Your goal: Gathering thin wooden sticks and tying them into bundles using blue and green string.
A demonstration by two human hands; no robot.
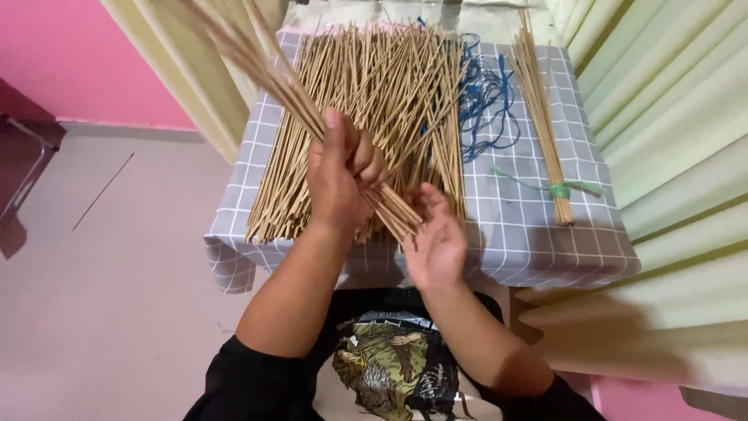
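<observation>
Left hand (340, 175) fingers wrap tight around a stick bundle (273, 74) slanting toward eleven o'clock. Right hand (435, 238) fingers, loosely spread, touch its lower ends. Behind, loose sticks (374, 93) cover the checked surface (522, 234); blue cords (483, 93) and a tied bundle (545, 125) lie toward two o'clock.

I see tan sticks (366, 93), a grey tablecloth (530, 234) with white grid lines, blue string (487, 97), a green tie (558, 189), pale green curtains (670, 101), a pink wall (54, 54), my black shirt (257, 386).
</observation>
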